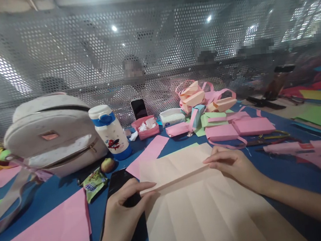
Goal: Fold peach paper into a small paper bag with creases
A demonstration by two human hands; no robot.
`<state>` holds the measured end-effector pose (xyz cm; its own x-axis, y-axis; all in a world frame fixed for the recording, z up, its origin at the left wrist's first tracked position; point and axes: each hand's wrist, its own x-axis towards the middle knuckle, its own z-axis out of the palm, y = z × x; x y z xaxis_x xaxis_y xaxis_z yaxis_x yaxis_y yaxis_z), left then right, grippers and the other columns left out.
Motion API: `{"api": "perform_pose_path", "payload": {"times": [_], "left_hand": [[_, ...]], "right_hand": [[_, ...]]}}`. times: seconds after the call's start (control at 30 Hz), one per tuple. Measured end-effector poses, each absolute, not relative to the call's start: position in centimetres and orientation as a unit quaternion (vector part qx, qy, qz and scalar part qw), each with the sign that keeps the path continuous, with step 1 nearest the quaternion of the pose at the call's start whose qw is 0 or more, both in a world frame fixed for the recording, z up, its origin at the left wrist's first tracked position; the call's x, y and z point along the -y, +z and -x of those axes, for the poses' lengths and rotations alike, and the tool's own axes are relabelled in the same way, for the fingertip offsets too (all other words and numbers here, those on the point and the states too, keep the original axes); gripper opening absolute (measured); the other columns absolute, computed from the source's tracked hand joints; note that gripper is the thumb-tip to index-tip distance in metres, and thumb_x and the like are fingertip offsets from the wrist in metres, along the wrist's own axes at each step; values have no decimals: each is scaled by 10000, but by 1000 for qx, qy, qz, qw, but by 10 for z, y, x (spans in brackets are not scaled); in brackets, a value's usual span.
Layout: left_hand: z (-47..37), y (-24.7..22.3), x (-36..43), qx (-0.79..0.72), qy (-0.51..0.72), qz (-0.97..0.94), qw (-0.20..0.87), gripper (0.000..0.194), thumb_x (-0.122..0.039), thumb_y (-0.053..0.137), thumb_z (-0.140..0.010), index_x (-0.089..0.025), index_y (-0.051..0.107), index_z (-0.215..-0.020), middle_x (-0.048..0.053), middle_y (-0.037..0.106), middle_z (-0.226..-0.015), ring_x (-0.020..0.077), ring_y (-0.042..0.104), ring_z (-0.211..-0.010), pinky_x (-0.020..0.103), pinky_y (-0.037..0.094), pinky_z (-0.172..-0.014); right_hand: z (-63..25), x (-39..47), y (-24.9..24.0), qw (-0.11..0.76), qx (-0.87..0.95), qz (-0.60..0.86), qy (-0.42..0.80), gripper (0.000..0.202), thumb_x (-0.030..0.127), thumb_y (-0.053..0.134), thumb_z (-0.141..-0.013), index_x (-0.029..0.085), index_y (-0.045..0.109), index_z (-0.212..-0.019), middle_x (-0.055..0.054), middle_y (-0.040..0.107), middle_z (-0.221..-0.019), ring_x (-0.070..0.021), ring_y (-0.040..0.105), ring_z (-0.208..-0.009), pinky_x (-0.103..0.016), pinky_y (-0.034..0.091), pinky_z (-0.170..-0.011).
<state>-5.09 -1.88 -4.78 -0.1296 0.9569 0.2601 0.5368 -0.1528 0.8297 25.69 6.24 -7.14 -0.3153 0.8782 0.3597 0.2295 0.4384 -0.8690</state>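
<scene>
A large peach paper sheet (191, 211) with several parallel creases lies in front of me, its far part folded up along a crease. My left hand (126, 209) pinches the left end of that fold between thumb and fingers. At the fold's right end, my right hand (232, 165) grips the paper the same way. Beneath the far edge, a pink strip (149, 155) and a bit of green paper show. A black flat object (136, 227) is partly hidden behind my left hand.
Pink sheets (52, 235), a snack packet (94, 184), a bottle (111, 134) and a backpack (52, 133) are at left. Folded paper bags (223, 132) stand behind the sheet. A pink glue gun (306, 152) and scissors (274, 136) lie at right.
</scene>
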Motion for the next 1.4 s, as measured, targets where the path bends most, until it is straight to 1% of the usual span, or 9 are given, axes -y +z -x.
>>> {"api": "perform_pose_path", "payload": {"times": [0.3, 0.43, 0.57, 0.7, 0.8, 0.97, 1.2, 1.3, 1.4], "left_hand": [[52, -49, 17, -575, 469, -624, 245, 118, -329, 710, -800, -251, 798, -795, 15, 669, -726, 173, 600, -702, 237, 448, -620], [59, -55, 14, -550, 465, -653, 233, 119, -348, 712, -826, -283, 810, -842, 14, 674, -737, 164, 603, -703, 224, 459, -599], [63, -58, 13, -530, 478, -664, 224, 114, -321, 699, -847, -319, 812, -868, -1, 602, -725, 141, 576, -689, 215, 446, -597], [63, -57, 11, -504, 501, -682, 171, 145, -270, 685, -852, -345, 809, -866, -3, 490, -768, 140, 532, -744, 227, 443, -660], [61, -55, 12, -503, 486, -699, 148, 171, -240, 678, -856, -356, 802, -882, -1, 459, -796, 145, 517, -773, 233, 441, -686], [53, -51, 16, -506, 473, -706, 146, 140, -247, 683, -840, -316, 796, -796, 17, 505, -826, 164, 546, -788, 253, 443, -672], [50, -51, 25, -485, 371, -787, 87, 125, -262, 647, -900, -285, 754, -841, 25, 598, -902, 190, 585, -864, 311, 451, -738], [46, -54, 31, -432, 323, -841, 51, 141, -212, 618, -921, -301, 727, -923, 5, 651, -929, 182, 600, -889, 313, 440, -756], [39, -60, 33, -382, 297, -875, 21, 219, -166, 561, -948, -297, 700, -1055, 0, 698, -1061, 172, 614, -951, 326, 430, -835]], "right_hand": [[-255, -60, -69, 450, 733, 381, 340, 187, 435, 711, -852, 277, 809, -874, -23, 567, -734, -165, 508, -672, -296, 431, -613], [-256, -59, -68, 455, 742, 387, 303, 185, 444, 704, -858, 292, 809, -854, -17, 527, -750, -160, 497, -668, -298, 397, -589], [-256, -58, -68, 454, 749, 389, 285, 170, 429, 700, -866, 297, 807, -860, -8, 490, -756, -153, 481, -665, -297, 390, -598], [-256, -56, -67, 446, 759, 385, 278, 161, 403, 686, -882, 289, 796, -856, -9, 493, -768, -157, 483, -682, -295, 392, -607], [-255, -56, -67, 436, 769, 381, 271, 155, 375, 668, -900, 278, 779, -855, -15, 507, -797, -168, 509, -732, -304, 414, -668], [-256, -59, -68, 436, 785, 372, 237, 155, 355, 656, -908, 258, 756, -838, -23, 497, -842, -187, 530, -813, -330, 431, -789], [-255, -54, -66, 441, 832, 292, 168, 92, 229, 644, -918, 223, 716, -861, -35, 544, -897, -177, 549, -866, -314, 436, -779], [-249, -43, -63, 393, 891, 204, 102, 108, 165, 597, -941, 201, 697, -959, -43, 632, -928, -177, 565, -887, -334, 422, -807], [-242, -31, -62, 318, 940, 122, 24, 148, 151, 567, -954, 166, 668, -1062, -40, 693, -957, -182, 575, -916, -340, 410, -829]]}}
